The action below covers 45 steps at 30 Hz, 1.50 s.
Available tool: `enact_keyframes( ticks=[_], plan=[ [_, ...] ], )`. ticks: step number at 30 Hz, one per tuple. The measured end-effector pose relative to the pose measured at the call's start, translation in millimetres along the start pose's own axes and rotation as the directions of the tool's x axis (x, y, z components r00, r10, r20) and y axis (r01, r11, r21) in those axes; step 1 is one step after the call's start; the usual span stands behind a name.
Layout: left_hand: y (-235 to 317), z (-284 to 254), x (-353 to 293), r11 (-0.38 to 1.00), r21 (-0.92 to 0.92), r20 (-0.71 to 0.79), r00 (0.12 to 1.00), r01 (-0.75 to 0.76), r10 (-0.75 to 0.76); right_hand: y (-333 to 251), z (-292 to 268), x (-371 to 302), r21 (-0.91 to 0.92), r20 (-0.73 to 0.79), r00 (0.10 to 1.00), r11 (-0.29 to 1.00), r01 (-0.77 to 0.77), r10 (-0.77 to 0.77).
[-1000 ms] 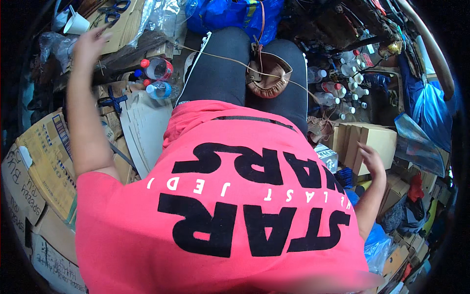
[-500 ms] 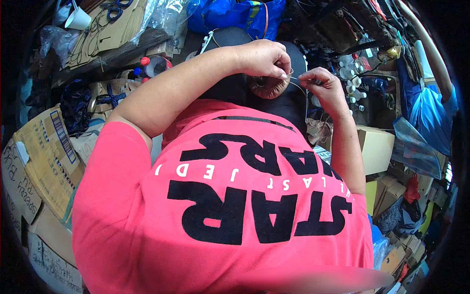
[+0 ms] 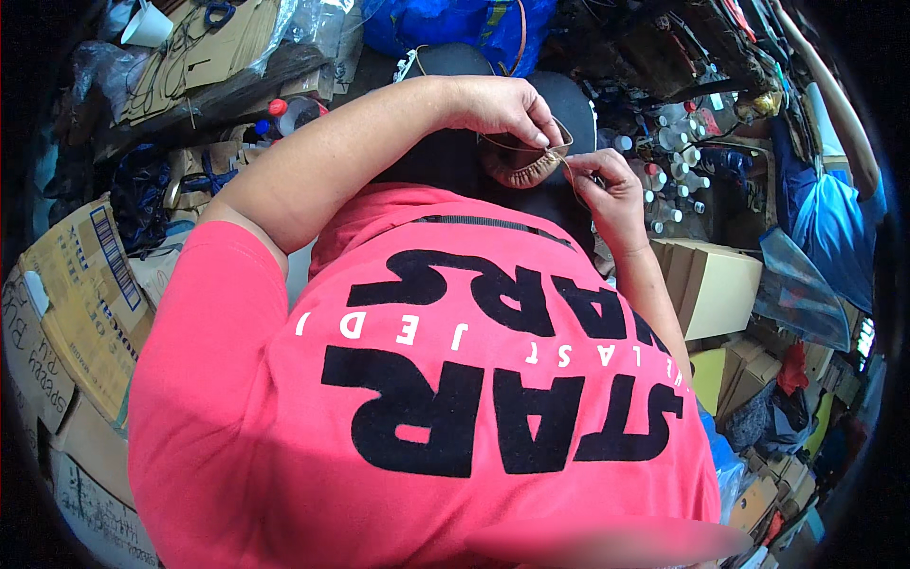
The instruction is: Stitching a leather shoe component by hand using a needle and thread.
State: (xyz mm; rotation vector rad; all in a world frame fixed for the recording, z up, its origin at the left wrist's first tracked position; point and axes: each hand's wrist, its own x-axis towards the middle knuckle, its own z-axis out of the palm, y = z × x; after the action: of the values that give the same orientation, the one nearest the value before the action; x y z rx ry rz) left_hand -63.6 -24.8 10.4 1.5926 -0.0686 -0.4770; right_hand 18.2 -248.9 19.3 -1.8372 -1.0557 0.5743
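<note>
A small brown leather shoe upper [image 3: 519, 174], moccasin-like with a puckered, gathered edge, rests over my dark-clad lap. My left hand [image 3: 507, 109] reaches across from the left, its thumb and fingers pinched on the upper's far rim. Just right of the upper, my right hand [image 3: 611, 185] is closed in a pinch on a thin light thread [image 3: 569, 171] that runs to the leather's edge. Whether a needle is also between those fingertips is too small to tell.
Many plastic bottles [image 3: 675, 156] stand at the right, beside a cardboard box [image 3: 711, 286]. A big blue bag [image 3: 455, 33] lies ahead. Flat cardboard [image 3: 213, 57] and a white cup [image 3: 147, 26] are at the far left. Another person's blue sleeve [image 3: 834, 218] shows at the far right.
My right hand has come slightly lower and nearer the shoe upper. My left hand's fingers have shifted a little on its rim, and the upper's opening shows more.
</note>
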Motion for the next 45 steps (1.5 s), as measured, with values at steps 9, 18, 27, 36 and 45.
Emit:
enact_keyframes(
  ticks=[9,18,27,36,45],
  plan=[
    [11,1,-2,0.987,0.163,0.098,0.995,-0.004,-0.012,-27,-6,-5,-0.274,0.029,0.999,0.961,0.034,-0.027],
    [14,5,2,0.941,0.338,0.161,0.986,-0.026,-0.031,-56,-15,13,-0.631,0.281,0.957,0.765,0.129,0.071],
    [1,-1,-2,0.993,0.107,0.125,0.991,0.041,-0.055,-31,-19,14,-0.323,0.223,0.972,0.946,-0.003,0.079],
    [-1,-1,1,0.998,0.039,0.130,0.990,0.042,-0.047,-17,2,-5,-0.224,0.018,0.998,0.973,0.058,-0.055],
    [2,4,-2,0.961,0.267,0.165,0.986,-0.074,0.030,-64,-7,18,-0.686,0.296,0.955,0.698,0.205,0.010]
  ],
)
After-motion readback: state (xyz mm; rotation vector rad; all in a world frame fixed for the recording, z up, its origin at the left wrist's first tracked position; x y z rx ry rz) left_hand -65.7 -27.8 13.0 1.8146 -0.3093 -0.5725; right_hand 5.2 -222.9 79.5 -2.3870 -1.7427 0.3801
